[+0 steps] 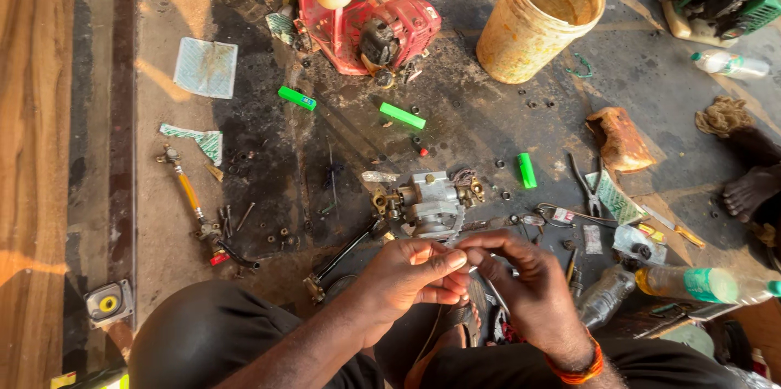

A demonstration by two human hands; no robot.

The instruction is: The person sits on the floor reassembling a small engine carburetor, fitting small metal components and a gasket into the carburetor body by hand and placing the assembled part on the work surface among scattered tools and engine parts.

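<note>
Just past my fingertips (pixel 455 259) on the floor sits the grey metal carburettor (pixel 429 203); both hands pinch something tiny, left hand (pixel 407 275) nearer.

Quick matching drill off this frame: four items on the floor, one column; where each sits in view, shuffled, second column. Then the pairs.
Items:
1. yellow bucket
2. red engine
3. metal carburetor
4. pliers

Places:
A. just beyond the fingertips of both hands
B. top right of centre, upright, open mouth
C. right of the carburetor, beside a rusty orange piece
D. top centre, under a cream tank

Pairs: 1-B, 2-D, 3-A, 4-C
</note>
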